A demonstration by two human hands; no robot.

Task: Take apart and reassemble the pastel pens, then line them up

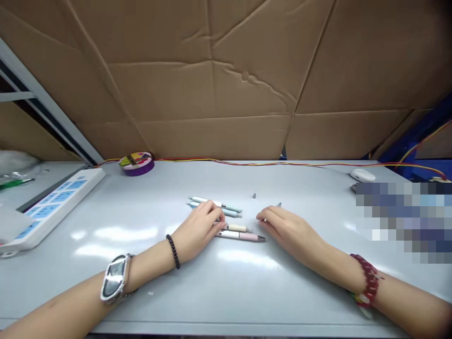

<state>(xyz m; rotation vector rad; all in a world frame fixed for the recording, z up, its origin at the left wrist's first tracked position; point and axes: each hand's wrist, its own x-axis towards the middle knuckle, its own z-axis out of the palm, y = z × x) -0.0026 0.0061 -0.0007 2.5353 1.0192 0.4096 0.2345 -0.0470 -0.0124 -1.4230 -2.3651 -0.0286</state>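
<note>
My left hand (201,226) lies over a loose row of pens, its fingers closed around part of a cream pen (237,228). Just below that one is a white and pink pen (242,236), touching or nearly touching the fingertips. Partly behind the hand lie a light blue pen (231,213) and a white and pale green pen (231,207). My right hand (287,230) rests on the table to the right of the pens, its fingers pressed together and pointing left. Whatever may be in them is hidden. A small grey piece (254,196) lies beyond it, and another grey tip (279,205) shows behind its knuckles.
On the left lies a white power strip (67,197) with blue sockets. A round purple tin (137,165) and thin red and yellow wires (219,161) run along the back edge, before a cardboard wall (212,94). At the right is a white oval case (362,175) near a blurred-out patch.
</note>
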